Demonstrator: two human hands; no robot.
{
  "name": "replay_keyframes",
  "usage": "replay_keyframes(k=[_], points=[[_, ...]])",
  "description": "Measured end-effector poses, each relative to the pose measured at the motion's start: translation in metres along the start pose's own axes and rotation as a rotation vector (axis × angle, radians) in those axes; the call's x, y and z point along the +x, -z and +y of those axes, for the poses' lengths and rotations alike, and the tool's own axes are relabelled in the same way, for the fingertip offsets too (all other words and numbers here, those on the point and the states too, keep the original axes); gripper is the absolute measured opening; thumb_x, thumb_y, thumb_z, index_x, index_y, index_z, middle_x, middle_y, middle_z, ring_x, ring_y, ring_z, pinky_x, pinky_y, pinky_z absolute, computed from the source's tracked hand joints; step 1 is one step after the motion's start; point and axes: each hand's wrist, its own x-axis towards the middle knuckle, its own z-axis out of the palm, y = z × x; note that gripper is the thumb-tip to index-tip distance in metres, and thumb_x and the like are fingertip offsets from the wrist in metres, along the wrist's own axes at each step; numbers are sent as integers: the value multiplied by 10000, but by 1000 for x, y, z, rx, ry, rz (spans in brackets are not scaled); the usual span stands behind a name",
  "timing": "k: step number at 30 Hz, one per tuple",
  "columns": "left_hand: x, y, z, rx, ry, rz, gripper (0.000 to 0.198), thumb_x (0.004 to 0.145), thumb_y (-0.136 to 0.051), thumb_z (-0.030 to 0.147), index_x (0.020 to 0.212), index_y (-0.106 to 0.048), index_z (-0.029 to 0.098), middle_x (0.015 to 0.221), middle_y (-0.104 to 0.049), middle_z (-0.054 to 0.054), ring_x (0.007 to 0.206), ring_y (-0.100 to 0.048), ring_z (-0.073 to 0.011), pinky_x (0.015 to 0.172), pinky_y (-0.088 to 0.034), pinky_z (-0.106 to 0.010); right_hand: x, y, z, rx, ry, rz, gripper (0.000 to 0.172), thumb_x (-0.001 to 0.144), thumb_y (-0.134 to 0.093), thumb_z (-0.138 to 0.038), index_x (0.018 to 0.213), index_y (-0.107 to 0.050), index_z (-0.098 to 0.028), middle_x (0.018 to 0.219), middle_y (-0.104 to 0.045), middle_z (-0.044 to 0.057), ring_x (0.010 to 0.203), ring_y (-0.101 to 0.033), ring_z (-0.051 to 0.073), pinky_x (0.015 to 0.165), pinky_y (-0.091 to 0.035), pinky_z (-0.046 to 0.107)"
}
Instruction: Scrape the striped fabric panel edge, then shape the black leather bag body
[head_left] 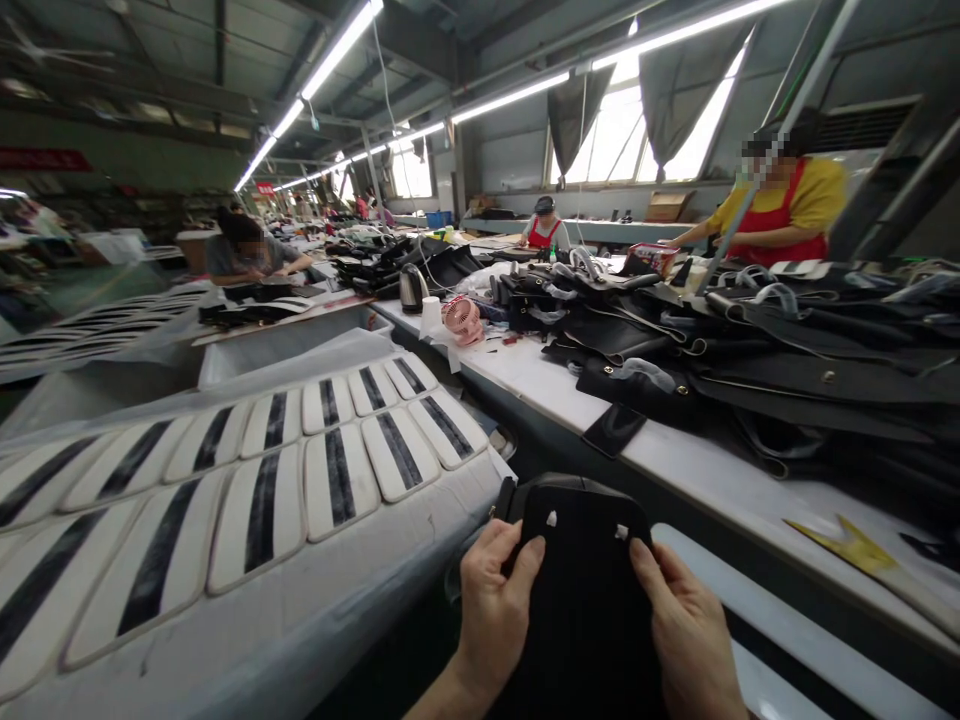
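A black bag piece point(581, 590) with rounded upper corners is held up before me, between both hands. Two small white tabs show near its top edge. My left hand point(499, 590) pinches its left edge, thumb on the near face. On the opposite edge, my right hand point(686, 615) grips it the same way, fingers curled behind. The fingertips behind the piece are hidden. To the left, several white rounded panels point(341, 485) with black stripes lie in rows on a covered table point(405, 560).
A long white bench point(525, 385) runs along the right, piled with black bags point(787, 360). On it stand a pink fan point(463, 320), a white cup point(430, 318), a kettle point(412, 290) and a yellow-handled tool point(862, 548). Several people work farther back, one in a red apron point(799, 220).
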Motion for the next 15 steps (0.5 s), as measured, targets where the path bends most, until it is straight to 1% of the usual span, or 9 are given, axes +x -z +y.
replay_keyframes(k=[3, 6, 8, 10, 11, 12, 13, 14, 15], points=[[0, -3, -1, -23, 6, -4, 292, 945, -559, 365, 734, -641, 182, 749, -523, 9, 720, -506, -132, 680, -391, -241, -2, -4, 3, -21, 66, 53, 472, 720, -724, -616, 899, -629, -189, 726, -655, 4, 654, -569, 165, 550, -458, 230], [4, -3, -1, -37, 18, -18, 296, 948, -549, 392, 780, -680, 186, 769, -542, 1, 727, -520, -137, 686, -409, -244, -4, -8, 3, 7, 86, 85, 465, 719, -738, -594, 900, -643, -176, 721, -660, 4, 644, -575, 157, 547, -462, 226], [6, 3, -1, -53, 25, -59, 293, 955, -525, 414, 928, -724, 200, 824, -576, -16, 767, -550, -151, 713, -437, -252, -5, -9, -1, 90, 69, 77, 474, 699, -771, -563, 949, -652, -177, 803, -693, 20, 719, -630, 187, 599, -507, 244], [3, 15, -2, -95, 16, -152, 357, 953, -507, 458, 1149, -702, 232, 1025, -632, -61, 949, -597, -196, 845, -471, -287, -6, -6, -9, 191, 58, 90, 478, 674, -805, -519, 981, -655, -185, 876, -713, 30, 785, -665, 210, 642, -545, 260], [-1, 22, -5, -134, 7, -216, 439, 927, -520, 521, 1240, -663, 249, 1163, -628, -85, 1084, -585, -235, 943, -462, -328, -5, -4, -15, 236, 56, 115, 478, 658, -821, -498, 983, -656, -189, 892, -719, 31, 794, -674, 215, 647, -558, 264], [-7, 30, -9, -188, 3, -273, 571, 868, -548, 623, 1305, -621, 263, 1286, -597, -101, 1210, -539, -283, 1034, -426, -386, -4, -1, -21, 276, 51, 146, 475, 648, -830, -479, 986, -658, -192, 899, -725, 33, 799, -683, 217, 652, -570, 268], [-15, 38, -14, -244, 12, -307, 737, 774, -570, 740, 1346, -585, 276, 1364, -563, -109, 1293, -485, -326, 1095, -378, -446, -2, 3, -27, 315, 40, 186, 467, 646, -831, -462, 991, -662, -197, 901, -730, 33, 801, -690, 218, 659, -581, 272], [-23, 45, -20, -291, 42, -307, 890, 661, -581, 838, 1362, -568, 291, 1390, -552, -115, 1328, -456, -358, 1121, -342, -497, 1, 7, -33, 355, 26, 232, 451, 651, -827, -442, 998, -666, -202, 903, -735, 34, 801, -696, 217, 667, -591, 276], [-31, 50, -27, -316, 96, -271, 988, 557, -588, 897, 1354, -574, 312, 1372, -572, -120, 1326, -461, -380, 1124, -327, -534, 4, 11, -37, 394, 8, 270, 433, 664, -818, -421, 1011, -671, -208, 914, -740, 36, 808, -701, 216, 681, -601, 280]])
